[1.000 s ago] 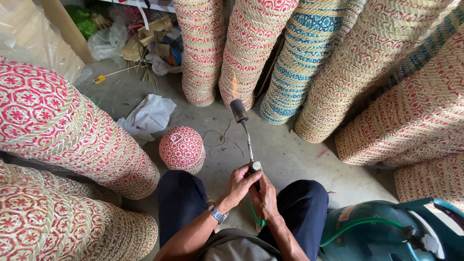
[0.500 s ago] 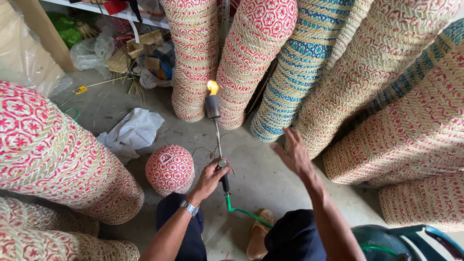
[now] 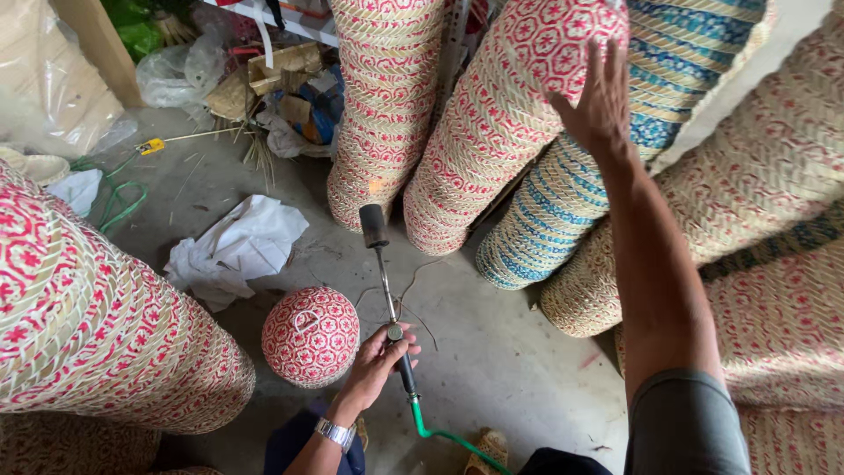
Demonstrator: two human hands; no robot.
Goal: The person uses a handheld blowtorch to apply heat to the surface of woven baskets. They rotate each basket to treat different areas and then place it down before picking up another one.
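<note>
Down near six o'clock, the left hand (image 3: 380, 359) is closed around the handle of a gas torch (image 3: 387, 290), whose thin metal tube runs up toward twelve to a dark burner head lying low over the concrete floor (image 3: 492, 369). A faint orange glow shows just above the head, pointing at the foot of the woven stacks; holding it by the far end likely keeps the fingers away from the heat. A green hose (image 3: 444, 434) trails from the handle toward five o'clock.

Up at one o'clock, the right hand (image 3: 598, 97) is open, fingers spread, grasping nothing; it is raised against a leaning stack of red-patterned woven baskets (image 3: 519, 105), and I cannot tell whether it touches them.

A round red-and-white woven ball (image 3: 309, 336) sits on the floor just beside the torch hand, at nine o'clock of it. Crumpled white paper (image 3: 236, 251) lies farther toward ten. Tall stacks crowd in on the left, the right and ahead, leaving only a narrow strip of floor for the torch.
</note>
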